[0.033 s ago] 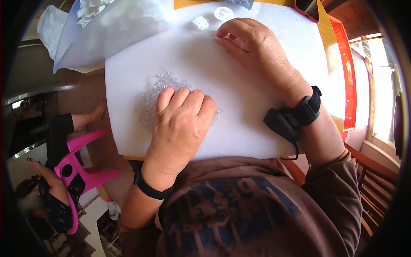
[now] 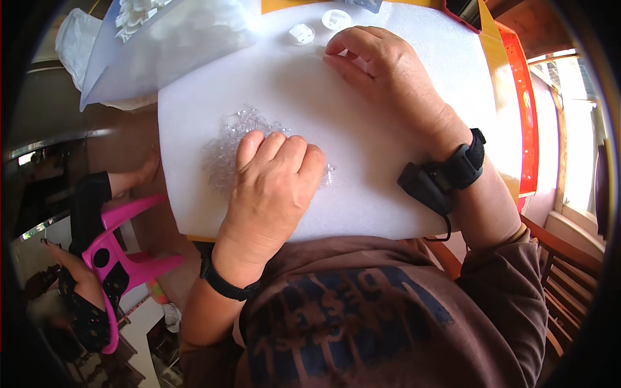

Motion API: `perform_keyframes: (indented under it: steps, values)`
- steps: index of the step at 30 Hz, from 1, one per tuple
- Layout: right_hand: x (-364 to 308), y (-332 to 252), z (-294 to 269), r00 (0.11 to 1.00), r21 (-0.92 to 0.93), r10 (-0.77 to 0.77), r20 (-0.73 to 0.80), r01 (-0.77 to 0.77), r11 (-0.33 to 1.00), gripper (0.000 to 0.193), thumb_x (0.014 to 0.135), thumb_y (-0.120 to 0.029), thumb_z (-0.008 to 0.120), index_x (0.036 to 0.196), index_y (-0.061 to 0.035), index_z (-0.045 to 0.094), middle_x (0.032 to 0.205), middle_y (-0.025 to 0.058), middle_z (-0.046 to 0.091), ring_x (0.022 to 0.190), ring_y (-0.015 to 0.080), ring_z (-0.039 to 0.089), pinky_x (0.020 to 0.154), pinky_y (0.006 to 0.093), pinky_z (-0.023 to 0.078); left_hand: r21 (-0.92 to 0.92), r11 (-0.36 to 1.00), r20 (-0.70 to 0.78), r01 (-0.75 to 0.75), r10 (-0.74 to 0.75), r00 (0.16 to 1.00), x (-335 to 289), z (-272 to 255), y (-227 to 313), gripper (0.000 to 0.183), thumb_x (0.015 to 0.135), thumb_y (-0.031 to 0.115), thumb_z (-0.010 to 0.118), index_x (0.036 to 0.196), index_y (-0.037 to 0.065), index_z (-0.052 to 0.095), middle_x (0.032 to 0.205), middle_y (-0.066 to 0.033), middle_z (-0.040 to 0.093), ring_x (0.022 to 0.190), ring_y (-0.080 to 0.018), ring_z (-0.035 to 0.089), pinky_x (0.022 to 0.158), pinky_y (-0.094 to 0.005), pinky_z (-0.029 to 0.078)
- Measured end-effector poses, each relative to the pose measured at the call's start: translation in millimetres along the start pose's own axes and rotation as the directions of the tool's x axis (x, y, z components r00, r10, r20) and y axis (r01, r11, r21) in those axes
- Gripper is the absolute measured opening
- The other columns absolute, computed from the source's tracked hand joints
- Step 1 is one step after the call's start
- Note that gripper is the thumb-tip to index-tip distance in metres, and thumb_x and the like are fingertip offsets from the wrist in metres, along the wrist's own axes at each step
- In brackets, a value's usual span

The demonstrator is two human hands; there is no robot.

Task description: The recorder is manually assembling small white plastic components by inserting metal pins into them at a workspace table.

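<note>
Pile of clear plastic pieces [image 2: 223, 152] lies by the curled left hand [image 2: 275, 178]; the half-bent right hand [image 2: 385, 71] is near white discs [image 2: 336, 20]; whether either grips anything, I cannot tell.

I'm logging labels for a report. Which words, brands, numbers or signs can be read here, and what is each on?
Brown shirt: large dark blue lettering on the front, creased; I won't copy its wording.
Red plastic bin: a small pale mark on its side, too small to read.
White round pieces: no text I can make out.
Clear pieces: likewise none.
</note>
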State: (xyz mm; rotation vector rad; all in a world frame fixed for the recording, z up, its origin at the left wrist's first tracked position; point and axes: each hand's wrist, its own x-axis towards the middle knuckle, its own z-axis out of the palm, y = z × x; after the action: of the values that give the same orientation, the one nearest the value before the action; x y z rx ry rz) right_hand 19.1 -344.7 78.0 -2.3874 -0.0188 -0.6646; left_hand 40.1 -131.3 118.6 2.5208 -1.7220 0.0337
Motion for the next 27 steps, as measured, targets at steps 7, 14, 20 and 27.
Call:
perform_keyframes:
  steps: [7, 14, 20, 27]
  values:
    - [-2.2, 2.7, -2.0, 1.000, 0.006, 0.005, -0.019, -0.005, 1.000, 0.014, 0.083, -0.010, 0.061, 0.096, -0.0048, 0.064, 0.079, 0.0134, 0.064, 0.069, 0.0293, 0.062, 0.064, 0.0370, 0.051, -0.089, 0.996, -0.075, -0.016, 0.009, 0.997, -0.9, 5.6, -3.4, 0.026, 0.073, -0.001, 0.061, 0.098, 0.006, 0.062, 0.080, -0.0045, 0.054, 0.078, -0.0227, 0.055, 0.080, -0.0381, 0.041]
    - [1.8, -0.3, 13.9, 0.960, 0.003, -0.277, -0.039, 0.277, 0.961, 0.030, 0.082, -0.013, 0.062, 0.111, -0.0065, 0.062, 0.112, 0.0138, 0.061, 0.101, 0.0322, 0.059, 0.087, 0.0397, 0.048, -0.404, 0.910, -0.149, 0.094, -0.168, 0.975, -21.5, -13.8, -4.4, 0.028, 0.073, -0.007, 0.065, 0.098, 0.004, 0.063, 0.081, -0.0064, 0.058, 0.076, -0.0203, 0.057, 0.077, -0.0330, 0.045]
    - [-2.8, 6.4, 29.4, 0.932, -0.014, -0.349, 0.097, 0.352, 0.936, 0.042, 0.081, -0.011, 0.065, 0.122, -0.0054, 0.056, 0.125, 0.0149, 0.056, 0.116, 0.0313, 0.051, 0.099, 0.0385, 0.042, -0.920, 0.142, 0.254, 0.364, -0.491, 0.833, -37.7, -25.6, 0.1, 0.014, 0.086, -0.003, 0.062, 0.100, -0.002, 0.062, 0.089, -0.0017, 0.063, 0.082, -0.0057, 0.055, 0.076, -0.0209, 0.045]
    - [1.0, 1.9, 23.4, 0.942, 0.028, -0.313, 0.122, 0.312, 0.950, 0.027, 0.079, -0.011, 0.066, 0.105, -0.0045, 0.065, 0.122, 0.0136, 0.059, 0.113, 0.0309, 0.053, 0.097, 0.0392, 0.043, -0.970, 0.007, 0.213, 0.245, -0.472, 0.856, -48.1, -26.8, -1.5, 0.015, 0.086, -0.001, 0.064, 0.101, -0.001, 0.061, 0.093, -0.0022, 0.061, 0.082, -0.0055, 0.054, 0.075, -0.0199, 0.045]
